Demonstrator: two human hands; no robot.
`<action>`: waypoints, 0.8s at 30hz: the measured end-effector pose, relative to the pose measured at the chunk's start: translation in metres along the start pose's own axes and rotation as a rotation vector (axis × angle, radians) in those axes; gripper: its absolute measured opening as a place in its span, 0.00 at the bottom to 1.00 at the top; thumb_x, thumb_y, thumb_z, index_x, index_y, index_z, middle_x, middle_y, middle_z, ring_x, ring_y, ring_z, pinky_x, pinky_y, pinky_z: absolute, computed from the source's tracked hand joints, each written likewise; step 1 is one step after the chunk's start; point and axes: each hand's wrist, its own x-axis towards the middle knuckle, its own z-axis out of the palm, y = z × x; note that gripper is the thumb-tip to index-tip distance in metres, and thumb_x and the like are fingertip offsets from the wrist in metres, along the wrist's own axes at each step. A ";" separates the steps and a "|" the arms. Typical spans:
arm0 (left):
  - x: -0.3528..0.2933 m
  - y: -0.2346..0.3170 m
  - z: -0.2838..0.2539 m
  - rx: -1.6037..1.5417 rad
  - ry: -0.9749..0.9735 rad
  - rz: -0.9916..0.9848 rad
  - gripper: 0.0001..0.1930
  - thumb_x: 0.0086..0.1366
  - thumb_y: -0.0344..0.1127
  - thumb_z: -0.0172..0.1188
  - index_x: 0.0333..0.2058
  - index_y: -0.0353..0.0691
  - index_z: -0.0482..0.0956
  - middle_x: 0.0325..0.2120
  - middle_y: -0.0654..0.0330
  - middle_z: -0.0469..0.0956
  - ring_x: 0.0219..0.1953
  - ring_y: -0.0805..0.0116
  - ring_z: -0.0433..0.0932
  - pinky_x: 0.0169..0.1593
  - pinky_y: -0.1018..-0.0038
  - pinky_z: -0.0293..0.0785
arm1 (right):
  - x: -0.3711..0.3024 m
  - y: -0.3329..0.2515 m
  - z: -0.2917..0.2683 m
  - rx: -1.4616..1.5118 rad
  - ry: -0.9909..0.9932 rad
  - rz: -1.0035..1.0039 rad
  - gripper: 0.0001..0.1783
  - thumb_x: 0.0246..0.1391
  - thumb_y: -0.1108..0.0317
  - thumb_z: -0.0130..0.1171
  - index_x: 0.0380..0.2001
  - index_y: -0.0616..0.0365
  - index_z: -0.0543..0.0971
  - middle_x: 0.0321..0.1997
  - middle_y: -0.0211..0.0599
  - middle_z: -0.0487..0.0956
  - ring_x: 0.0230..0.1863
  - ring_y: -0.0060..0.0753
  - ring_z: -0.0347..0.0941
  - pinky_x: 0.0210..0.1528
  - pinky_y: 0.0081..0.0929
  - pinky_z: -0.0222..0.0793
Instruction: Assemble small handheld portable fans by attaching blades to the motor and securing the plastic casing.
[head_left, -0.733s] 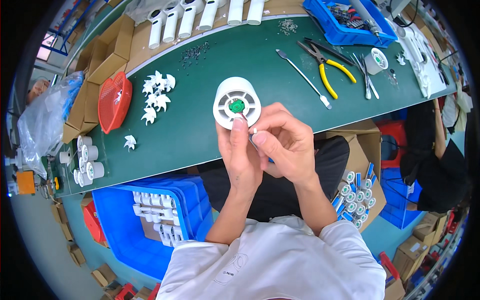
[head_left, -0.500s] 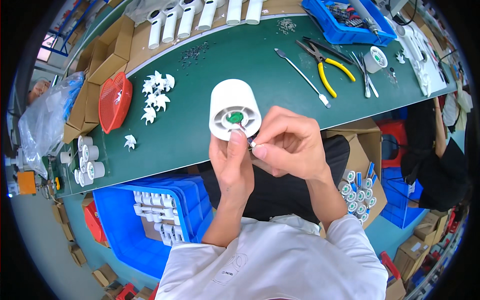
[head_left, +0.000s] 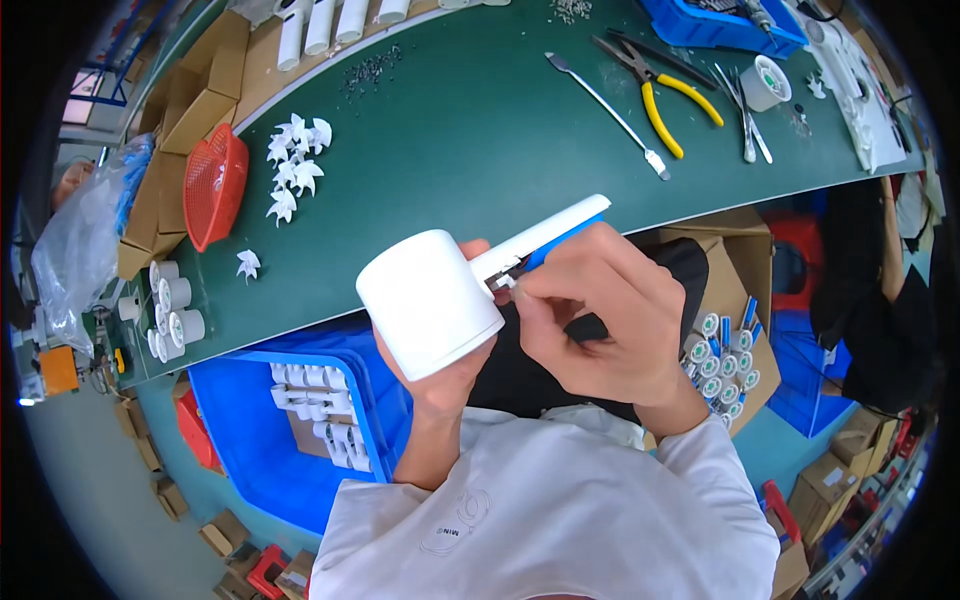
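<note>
A white handheld fan body (head_left: 430, 305), a wide round drum with an open handle (head_left: 540, 238), is gripped from below by my left hand (head_left: 450, 385). Its fingers are closed around the drum and partly hidden behind it. Blue shows along the handle's open side, probably a battery. Where handle and drum meet, my right hand (head_left: 605, 310) pinches a small white connector (head_left: 505, 283) between thumb and forefinger. Dark wiring shows beside it. Beyond the hands, on the green table (head_left: 460, 120), lie several small white impellers (head_left: 290, 178).
Yellow-handled pliers (head_left: 660, 100), a metal spatula-like tool (head_left: 610, 115) and tweezers (head_left: 742, 115) lie at the far right beside a white cup-shaped part (head_left: 766, 84). A red basket (head_left: 215, 190) stands left. Below the table edge are a blue crate (head_left: 230, 430) and a carton (head_left: 765, 400) of fan parts.
The fan body has come lower and left and been turned; its open end no longer faces up, and the handle now shows. My right hand moved slightly down and right.
</note>
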 end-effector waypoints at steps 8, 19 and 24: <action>-0.005 -0.004 -0.006 0.257 0.085 0.096 0.37 0.44 0.33 0.76 0.51 0.32 0.64 0.45 0.51 0.72 0.45 0.61 0.78 0.49 0.70 0.73 | -0.002 0.005 0.005 -0.048 -0.014 -0.031 0.12 0.36 0.86 0.64 0.28 0.62 0.79 0.26 0.35 0.75 0.22 0.23 0.75 0.21 0.16 0.71; -0.002 0.000 -0.007 0.161 0.029 0.130 0.33 0.53 0.33 0.73 0.51 0.35 0.60 0.45 0.39 0.76 0.45 0.53 0.81 0.49 0.66 0.79 | -0.002 0.007 0.008 0.075 -0.019 0.049 0.11 0.38 0.85 0.64 0.29 0.62 0.80 0.26 0.33 0.75 0.21 0.18 0.73 0.21 0.14 0.70; -0.001 -0.008 -0.008 0.093 0.010 0.212 0.27 0.58 0.32 0.68 0.49 0.36 0.61 0.44 0.35 0.76 0.44 0.51 0.81 0.48 0.64 0.81 | -0.002 0.014 0.012 0.594 -0.047 0.350 0.06 0.46 0.87 0.60 0.28 0.69 0.78 0.32 0.39 0.75 0.24 0.18 0.75 0.21 0.12 0.71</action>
